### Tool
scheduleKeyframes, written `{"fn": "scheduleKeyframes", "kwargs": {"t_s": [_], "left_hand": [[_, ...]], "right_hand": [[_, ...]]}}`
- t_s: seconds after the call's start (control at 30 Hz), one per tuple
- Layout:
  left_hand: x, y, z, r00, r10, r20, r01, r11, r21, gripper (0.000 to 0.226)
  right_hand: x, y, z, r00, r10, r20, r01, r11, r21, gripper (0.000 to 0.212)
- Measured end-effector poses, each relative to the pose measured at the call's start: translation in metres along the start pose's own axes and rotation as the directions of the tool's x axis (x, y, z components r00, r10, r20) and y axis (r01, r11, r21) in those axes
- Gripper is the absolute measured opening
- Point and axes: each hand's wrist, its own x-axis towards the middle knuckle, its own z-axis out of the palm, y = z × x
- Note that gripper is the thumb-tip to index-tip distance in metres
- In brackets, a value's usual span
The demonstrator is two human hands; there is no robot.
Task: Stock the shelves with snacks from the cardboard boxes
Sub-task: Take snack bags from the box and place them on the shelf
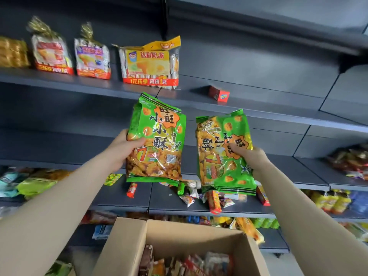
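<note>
My left hand grips a green snack bag by its left edge and holds it upright before the dark shelves. My right hand grips a second green snack bag by its right side; this one is upside down. Both bags hang in the air at the level of the middle shelf. Below them stands an open cardboard box with several snack packs inside.
The top shelf carries several yellow and red cake packs and a small red box. Loose small snacks lie on the lower shelf under the bags. More bags sit at the left and right ends.
</note>
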Motion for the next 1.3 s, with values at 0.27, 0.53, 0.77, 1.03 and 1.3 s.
{"fn": "scheduleKeyframes", "kwargs": {"t_s": [0.27, 0.53, 0.77, 1.03, 1.3], "left_hand": [[0.054, 0.047, 0.056, 0.991, 0.080, -0.105, -0.088, 0.993, -0.075, 0.051], [0.109, 0.076, 0.077, 0.961, 0.070, -0.268, -0.125, 0.973, -0.193, 0.043], [0.179, 0.102, 0.068, 0.972, 0.072, -0.224, -0.119, 0.972, -0.203, 0.049], [0.226, 0.102, 0.096, 0.993, 0.103, -0.065, -0.110, 0.986, -0.128, 0.043], [0.219, 0.093, 0.163, 0.989, 0.136, -0.055, -0.143, 0.982, -0.127, 0.044]], "right_hand": [[0.068, -0.066, -0.052, 0.997, -0.045, 0.059, 0.048, 0.998, -0.050, 0.043], [0.150, -0.117, -0.039, 0.983, -0.090, 0.158, 0.095, 0.995, -0.023, 0.053], [0.228, -0.170, 0.000, 0.975, -0.085, 0.203, 0.066, 0.993, 0.098, 0.088], [0.254, -0.154, -0.019, 0.987, -0.049, 0.153, 0.037, 0.996, 0.081, 0.059], [0.273, -0.125, -0.077, 0.990, -0.047, 0.136, 0.042, 0.998, 0.040, 0.078]]}}
